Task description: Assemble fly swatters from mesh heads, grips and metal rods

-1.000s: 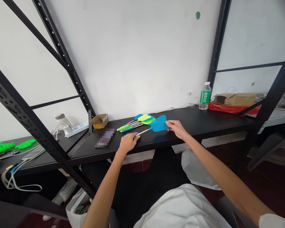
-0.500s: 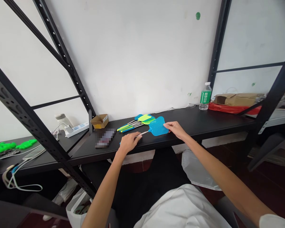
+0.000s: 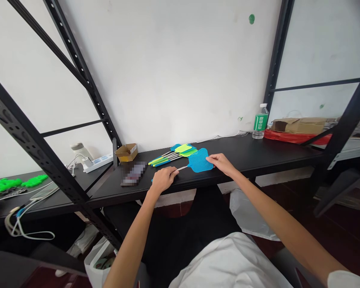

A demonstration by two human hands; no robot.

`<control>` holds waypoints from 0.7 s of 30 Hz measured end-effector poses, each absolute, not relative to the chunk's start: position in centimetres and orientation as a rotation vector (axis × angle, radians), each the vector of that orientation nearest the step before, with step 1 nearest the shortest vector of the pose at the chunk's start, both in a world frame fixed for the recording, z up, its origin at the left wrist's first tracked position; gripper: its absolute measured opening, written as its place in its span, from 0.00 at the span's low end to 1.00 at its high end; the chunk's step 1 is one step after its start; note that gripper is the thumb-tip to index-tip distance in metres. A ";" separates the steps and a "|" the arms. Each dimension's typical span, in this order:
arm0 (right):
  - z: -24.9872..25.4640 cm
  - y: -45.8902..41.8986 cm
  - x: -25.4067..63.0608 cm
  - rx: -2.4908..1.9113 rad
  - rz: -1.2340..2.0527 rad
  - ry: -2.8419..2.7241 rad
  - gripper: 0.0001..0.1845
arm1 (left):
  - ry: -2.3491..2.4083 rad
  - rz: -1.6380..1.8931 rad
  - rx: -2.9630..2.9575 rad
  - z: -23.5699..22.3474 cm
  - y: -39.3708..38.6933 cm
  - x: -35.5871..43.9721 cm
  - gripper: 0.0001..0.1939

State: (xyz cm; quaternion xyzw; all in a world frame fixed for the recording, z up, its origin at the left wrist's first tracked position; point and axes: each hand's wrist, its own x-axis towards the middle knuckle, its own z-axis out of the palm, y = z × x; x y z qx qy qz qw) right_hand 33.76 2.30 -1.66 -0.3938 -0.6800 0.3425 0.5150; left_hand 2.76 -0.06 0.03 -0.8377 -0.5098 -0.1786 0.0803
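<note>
A blue fly swatter point(image 3: 200, 161) lies across the front of the black table, its perforated head toward the right. My left hand point(image 3: 164, 178) is closed around its thin metal shaft, covering most of the handle. With thumb and fingers, my right hand point(image 3: 221, 163) pinches the right edge of the swatter's head. Just behind it lies a pile of fly swatters point(image 3: 180, 152) with yellow-green and blue heads, their handles pointing left.
Left of the pile are a blurred-out flat object point(image 3: 134, 173) and a small open cardboard box point(image 3: 126, 152). A water bottle point(image 3: 260, 121) stands at the back right by a rack post. Further left are a power strip point(image 3: 99, 163) and bright green pieces point(image 3: 34, 180).
Both hands keep the same hold on the blue fly swatter. The view has shifted very slightly; nothing else has visibly moved.
</note>
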 end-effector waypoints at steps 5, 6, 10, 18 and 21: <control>-1.9 2.6 33.8 -0.970 0.826 -1.639 0.21 | -1.521 -0.539 -2.495 0.0 -0.1 2.8 0.19; -1.9 2.6 33.8 -0.972 0.827 -1.640 0.20 | -1.522 -0.541 -2.491 0.0 -0.1 2.8 0.19; -1.8 2.7 33.7 -0.974 0.860 -1.611 0.18 | -1.511 -0.552 -2.487 0.0 -0.2 2.9 0.20; -1.7 2.7 33.6 -0.947 0.900 -1.510 0.18 | -1.561 -0.552 -2.483 0.3 -0.5 3.2 0.21; -1.9 3.0 33.7 -0.935 0.907 -1.446 0.18 | -1.555 -0.555 -2.484 0.3 -0.5 3.2 0.21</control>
